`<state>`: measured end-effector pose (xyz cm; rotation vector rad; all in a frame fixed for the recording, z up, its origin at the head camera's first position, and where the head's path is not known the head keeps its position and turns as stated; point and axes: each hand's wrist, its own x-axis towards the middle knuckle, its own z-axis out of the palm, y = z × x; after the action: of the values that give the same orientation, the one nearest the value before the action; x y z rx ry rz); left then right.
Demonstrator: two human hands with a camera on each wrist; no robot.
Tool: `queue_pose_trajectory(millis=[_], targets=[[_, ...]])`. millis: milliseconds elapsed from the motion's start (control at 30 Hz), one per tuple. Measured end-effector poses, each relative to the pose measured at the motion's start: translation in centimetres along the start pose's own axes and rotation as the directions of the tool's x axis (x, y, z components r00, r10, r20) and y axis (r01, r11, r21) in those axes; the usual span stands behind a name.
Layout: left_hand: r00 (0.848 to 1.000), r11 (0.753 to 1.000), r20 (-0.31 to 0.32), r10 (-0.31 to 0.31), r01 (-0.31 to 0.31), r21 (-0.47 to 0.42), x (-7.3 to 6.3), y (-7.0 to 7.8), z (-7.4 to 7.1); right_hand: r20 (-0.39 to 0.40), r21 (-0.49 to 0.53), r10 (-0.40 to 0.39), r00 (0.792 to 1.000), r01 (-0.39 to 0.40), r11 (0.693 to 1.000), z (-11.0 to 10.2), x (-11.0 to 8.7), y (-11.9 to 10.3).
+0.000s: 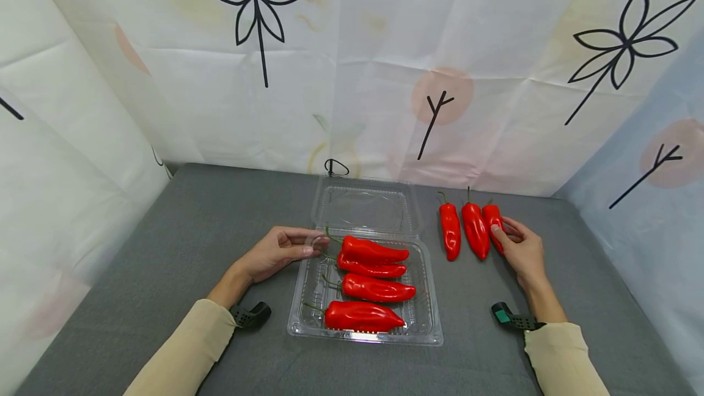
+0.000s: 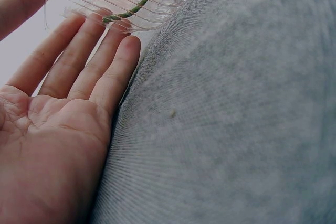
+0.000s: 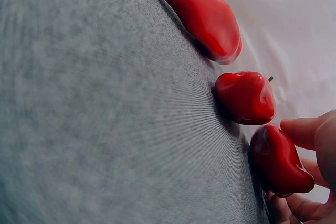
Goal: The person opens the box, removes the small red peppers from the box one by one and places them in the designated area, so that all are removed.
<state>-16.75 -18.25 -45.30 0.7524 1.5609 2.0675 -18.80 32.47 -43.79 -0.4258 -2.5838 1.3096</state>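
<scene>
My right hand (image 1: 522,255) pinches a red pepper (image 1: 492,217) by its sides between thumb and fingers, close over the grey table. In the right wrist view this pepper (image 3: 281,161) is lowest of three. Beside it lie two more red peppers, a middle one (image 1: 475,231) and a left one (image 1: 450,234). With fingers extended, my left hand (image 1: 269,254) touches the left back corner of a clear plastic container (image 1: 295,322). In the left wrist view, straight fingers (image 2: 79,66) meet its ribbed wall. Several red peppers (image 1: 363,316) lie crosswise inside, green stems pointing left.
The container's hinged lid (image 1: 365,206) lies open behind it, toward the back of the grey table (image 1: 209,212). A patterned white curtain (image 1: 374,96) rises along the table's back edge and both sides. Black wrist cameras sit on both wrists.
</scene>
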Motion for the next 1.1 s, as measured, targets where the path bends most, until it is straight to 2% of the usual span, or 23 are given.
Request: queue_pose_trajectory(millis=[400, 667, 867, 1100], targets=[[1.0, 1.0, -0.001, -0.009, 0.009, 0.012, -0.1, 0.1, 0.0, 0.0, 0.047, 0.024, 1.0, -0.023, 0.999, -0.4, -0.1, -0.3], [1.0, 1.0, -0.016, -0.017, 0.018, 0.009, -0.1, 0.2, 0.1, -0.013, 0.025, 0.039, 0.999, -0.039, 0.999, -0.8, -0.3, -1.4], [1.0, 1.0, -0.011, -0.014, 0.014, 0.006, 0.0, 0.1, 0.1, -0.029, 0.001, -0.017, 0.999, 0.017, 1.0, -1.0, -0.6, -2.2], [1.0, 1.0, -0.002, -0.007, 0.007, 0.012, 0.1, 0.1, 0.0, -0.02, 0.016, -0.119, 0.993, 0.119, 0.993, -1.2, -1.3, -3.4]])
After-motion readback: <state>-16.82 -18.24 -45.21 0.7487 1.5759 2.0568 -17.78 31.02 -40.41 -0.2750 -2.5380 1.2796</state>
